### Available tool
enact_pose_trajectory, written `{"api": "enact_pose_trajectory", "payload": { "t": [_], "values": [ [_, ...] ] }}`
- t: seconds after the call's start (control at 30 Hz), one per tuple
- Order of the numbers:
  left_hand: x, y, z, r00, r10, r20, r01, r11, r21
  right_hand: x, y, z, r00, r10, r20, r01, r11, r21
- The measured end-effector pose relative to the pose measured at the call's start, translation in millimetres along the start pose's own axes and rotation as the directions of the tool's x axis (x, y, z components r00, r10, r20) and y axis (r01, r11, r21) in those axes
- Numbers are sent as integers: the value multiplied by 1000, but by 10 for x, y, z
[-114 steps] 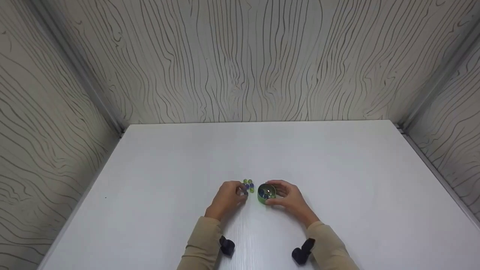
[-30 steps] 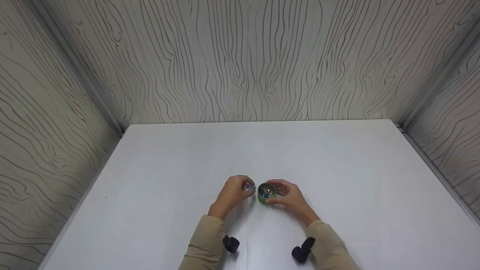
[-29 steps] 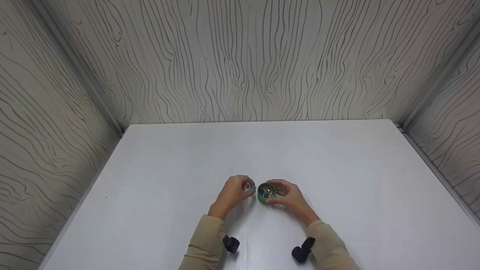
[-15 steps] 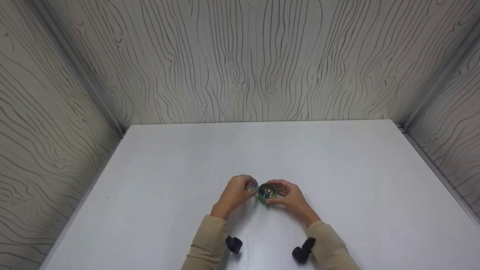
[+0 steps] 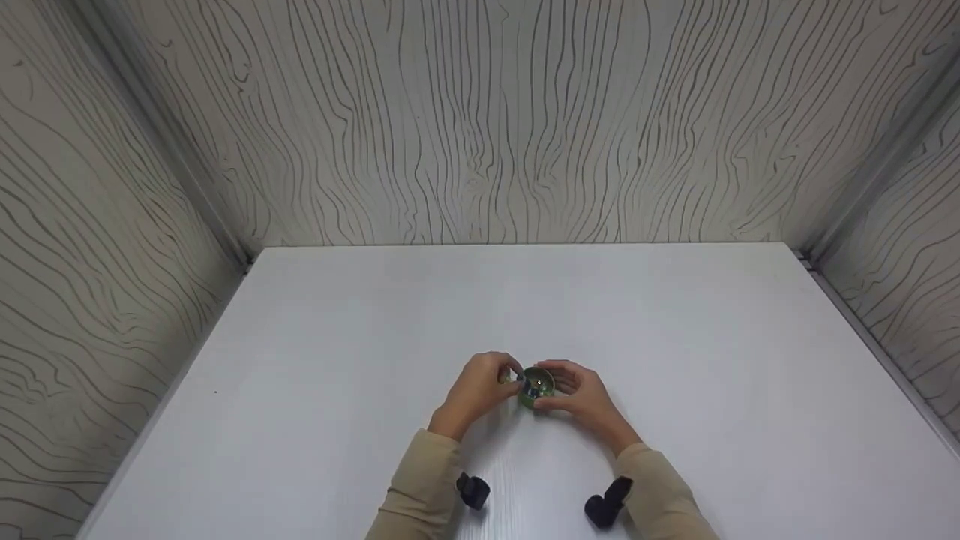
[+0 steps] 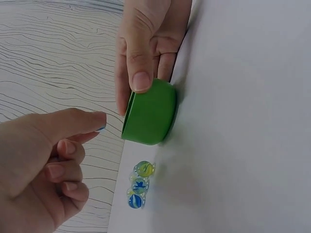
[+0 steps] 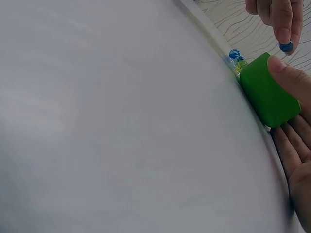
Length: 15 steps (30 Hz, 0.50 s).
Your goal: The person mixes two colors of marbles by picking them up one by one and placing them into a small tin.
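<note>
A small green bowl stands upright on the white table, with several blue and clear glass marbles inside it in the head view. My right hand grips its side, the thumb on the near wall and the fingers behind. Between thumb and index finger, my left hand pinches a blue marble just above the bowl's left rim. That marble is mostly covered by the fingertips in the left wrist view. Beside the bowl, a short cluster of loose marbles, blue and yellow-green, lies on the table, largely hidden behind my left hand in the head view.
The white tabletop stretches around both hands. Wood-grain panels rise at the back and both sides. Black wrist cameras sit at the cuffs of the beige sleeves.
My left hand has shifted right and slightly upward from beside the loose marbles, bringing a blue marble over the bowl's rim. My right hand keeps holding the bowl in nearly the same place.
</note>
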<state>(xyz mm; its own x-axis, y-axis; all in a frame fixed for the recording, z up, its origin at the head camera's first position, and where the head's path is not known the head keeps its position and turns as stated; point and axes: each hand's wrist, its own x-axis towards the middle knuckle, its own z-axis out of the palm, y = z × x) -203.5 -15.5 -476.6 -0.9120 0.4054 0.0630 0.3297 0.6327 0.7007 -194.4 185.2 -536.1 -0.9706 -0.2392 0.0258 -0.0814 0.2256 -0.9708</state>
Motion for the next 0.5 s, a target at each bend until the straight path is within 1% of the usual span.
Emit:
{"api": "enact_pose_trajectory", "payload": {
  "t": [0.2, 0.37, 0.5],
  "values": [
    [7, 13, 21, 1000, -2, 11, 2, 1000, 21, -5, 3, 1, 1000, -14, 4, 14, 1000, 3],
    [13, 27, 34, 1000, 7, 8, -8, 1000, 28, -7, 7, -1, 1000, -10, 3, 10, 1000, 11],
    [21, 30, 49, 1000, 1, 9, -1, 999, 32, -3, 13, -2, 1000, -10, 3, 10, 1000, 12]
  ]
}}
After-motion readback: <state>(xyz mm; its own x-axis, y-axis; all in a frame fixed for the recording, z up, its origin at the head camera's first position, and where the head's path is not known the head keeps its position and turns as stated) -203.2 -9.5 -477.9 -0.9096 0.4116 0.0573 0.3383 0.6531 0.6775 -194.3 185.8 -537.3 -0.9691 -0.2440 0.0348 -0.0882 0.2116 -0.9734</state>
